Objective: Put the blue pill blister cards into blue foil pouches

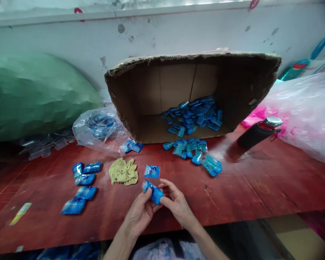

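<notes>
The left hand (pixel 141 212) and right hand (pixel 179 207) hold a blue packet (pixel 153 193). From it, a blue sachet (pixel 152 171) lies at twelve o'clock, a yellowish cloth (pixel 122 172) at ten, five blue packs (pixel 86 193) at nine, a dark bottle (pixel 252 135) at two and, at one, a cardboard box (pixel 176 85) of blurred, perhaps wrapped blue pieces (pixel 202 115).

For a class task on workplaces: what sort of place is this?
Probably a packing workshop: a worn red worktable, a cardboard box on its side with many blue pieces in and before it, and five blue packets at the left.
</notes>
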Demonstrator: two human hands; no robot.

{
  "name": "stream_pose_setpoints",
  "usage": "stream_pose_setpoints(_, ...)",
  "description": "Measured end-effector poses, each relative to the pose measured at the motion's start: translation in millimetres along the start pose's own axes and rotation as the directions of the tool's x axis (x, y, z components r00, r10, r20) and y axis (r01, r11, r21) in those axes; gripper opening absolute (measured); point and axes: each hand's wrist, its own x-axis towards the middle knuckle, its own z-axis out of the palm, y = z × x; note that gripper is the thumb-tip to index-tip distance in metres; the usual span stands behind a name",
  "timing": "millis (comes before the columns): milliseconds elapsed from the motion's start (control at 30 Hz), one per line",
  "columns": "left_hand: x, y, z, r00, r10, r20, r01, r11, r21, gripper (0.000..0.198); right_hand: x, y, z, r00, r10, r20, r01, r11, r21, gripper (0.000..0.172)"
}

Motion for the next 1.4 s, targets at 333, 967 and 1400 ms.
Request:
stream_pose_setpoints(333, -3.2, 3.9, 0.1, 0.982, -0.075, 0.175, 0.074, 0.997, 0.013, 0.021, 0.9, -8.4, -3.6, 0.997, 0.004, 0.078, -0.008, 0.998, 0.055, 0.051)
stream_pose_setpoints(967, -3.6, -15.9, 4.8, 0.999, -0.015, 0.03, 0.014, 1.0, 0.01, 0.021, -0.2, -7.2, -6.1, 0.995, 0.04, 0.093, -0.042, 0.999, 0.024, 0.049)
stream_pose_setpoints(1400, -9.1, -14.1, 13.1, 0.998, 0.009, 0.058, -0.007, 1.0, -0.024, 0.018, 1.6, -3.1, -6.4, 0.994, 0.034, 0.103, -0.032, 0.999, -0.026, 0.046)
